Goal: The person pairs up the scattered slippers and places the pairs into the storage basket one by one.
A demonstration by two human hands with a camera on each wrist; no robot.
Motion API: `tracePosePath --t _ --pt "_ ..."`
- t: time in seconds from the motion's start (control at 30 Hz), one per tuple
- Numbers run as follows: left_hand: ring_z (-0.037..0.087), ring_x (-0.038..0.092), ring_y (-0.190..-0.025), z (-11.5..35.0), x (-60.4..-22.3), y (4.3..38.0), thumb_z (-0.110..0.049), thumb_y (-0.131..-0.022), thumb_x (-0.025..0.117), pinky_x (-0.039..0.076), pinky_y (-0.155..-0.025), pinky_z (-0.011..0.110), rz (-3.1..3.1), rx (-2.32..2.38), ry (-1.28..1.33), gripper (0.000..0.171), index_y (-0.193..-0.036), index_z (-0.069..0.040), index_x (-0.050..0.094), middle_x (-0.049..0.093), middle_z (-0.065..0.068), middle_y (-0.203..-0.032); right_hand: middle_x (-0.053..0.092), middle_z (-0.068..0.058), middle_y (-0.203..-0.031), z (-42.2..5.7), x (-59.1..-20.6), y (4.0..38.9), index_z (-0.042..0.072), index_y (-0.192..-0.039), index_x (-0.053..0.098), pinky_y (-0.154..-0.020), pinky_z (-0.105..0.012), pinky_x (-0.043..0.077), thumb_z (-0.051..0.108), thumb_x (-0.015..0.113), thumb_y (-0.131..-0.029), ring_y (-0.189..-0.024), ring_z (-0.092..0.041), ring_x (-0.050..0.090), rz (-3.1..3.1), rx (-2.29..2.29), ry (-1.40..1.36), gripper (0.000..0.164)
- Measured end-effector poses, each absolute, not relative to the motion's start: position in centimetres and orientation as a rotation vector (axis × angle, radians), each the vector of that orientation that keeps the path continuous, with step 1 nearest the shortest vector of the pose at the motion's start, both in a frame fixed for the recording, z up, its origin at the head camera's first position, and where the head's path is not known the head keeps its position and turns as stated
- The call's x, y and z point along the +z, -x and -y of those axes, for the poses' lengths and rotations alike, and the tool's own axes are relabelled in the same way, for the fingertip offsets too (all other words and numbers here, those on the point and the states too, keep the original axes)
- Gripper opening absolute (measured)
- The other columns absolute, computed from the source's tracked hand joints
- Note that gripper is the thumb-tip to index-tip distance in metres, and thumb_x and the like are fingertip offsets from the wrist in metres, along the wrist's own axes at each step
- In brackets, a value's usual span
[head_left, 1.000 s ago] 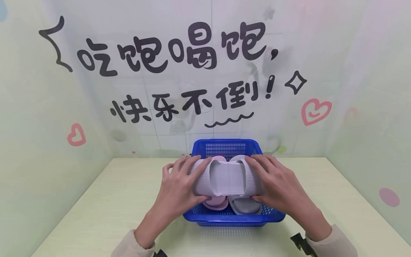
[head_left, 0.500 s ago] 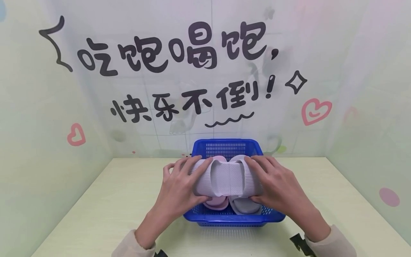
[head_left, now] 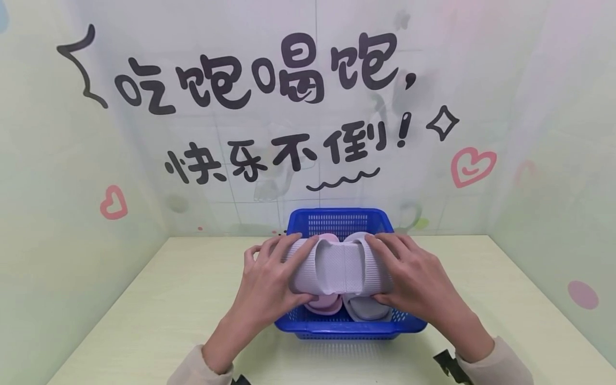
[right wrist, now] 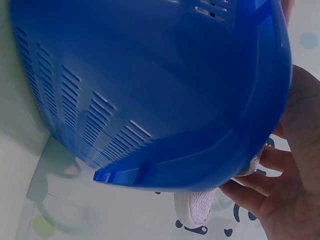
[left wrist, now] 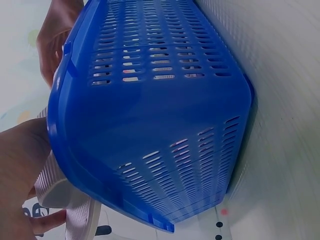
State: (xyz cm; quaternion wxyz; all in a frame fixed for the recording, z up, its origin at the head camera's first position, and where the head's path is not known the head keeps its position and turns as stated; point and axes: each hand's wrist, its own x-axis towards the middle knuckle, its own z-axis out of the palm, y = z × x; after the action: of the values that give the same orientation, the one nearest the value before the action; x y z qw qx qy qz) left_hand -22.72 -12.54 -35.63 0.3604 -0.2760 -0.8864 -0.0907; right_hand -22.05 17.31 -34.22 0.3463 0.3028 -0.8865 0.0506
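A pair of pale lilac slippers [head_left: 340, 267] is held over the blue basket [head_left: 348, 327], with ribbed straps at both sides and dotted footbeds meeting at a middle line. My left hand [head_left: 269, 275] grips the left strap, fingers over the top and thumb below. On the opposite side, my right hand [head_left: 415, 275] holds the right strap the same way. Beneath them in the basket lie pink slippers [head_left: 324, 306] and grey slippers [head_left: 368, 308], partly covered. In the left wrist view, a ribbed lilac strap [left wrist: 51, 175] shows beyond the basket's rim; the rim hides part of the right fingers in the right wrist view.
The basket, with slotted walls, stands on a pale wood-look table [head_left: 159, 315]. Close behind it rises a printed backdrop [head_left: 289, 123] with black lettering and pink hearts. Side panels [head_left: 553, 214] flank the table left and right.
My right hand and the right slipper have shifted very slightly to the left. My left hand, the basket and the slippers in it stay where they were.
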Motion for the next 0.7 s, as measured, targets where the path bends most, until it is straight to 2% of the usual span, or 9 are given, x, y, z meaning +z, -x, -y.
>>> tracePosePath --t 0.7 --pt "0.034 0.055 -0.129 12.45 -35.58 22.66 -0.056 -0.054 0.098 0.045 -0.093 0.056 2.283 -0.263 0.716 0.111 -0.152 -0.040 0.049 0.058 0.003 -0.145 0.066 -0.012 -0.130 -17.19 -34.10 22.01 0.011 -0.143 0.057 -0.080 -0.050 0.063 0.049 0.103 -0.044 -0.117 -0.033 0.064 2.286 0.147 -0.798 0.115"
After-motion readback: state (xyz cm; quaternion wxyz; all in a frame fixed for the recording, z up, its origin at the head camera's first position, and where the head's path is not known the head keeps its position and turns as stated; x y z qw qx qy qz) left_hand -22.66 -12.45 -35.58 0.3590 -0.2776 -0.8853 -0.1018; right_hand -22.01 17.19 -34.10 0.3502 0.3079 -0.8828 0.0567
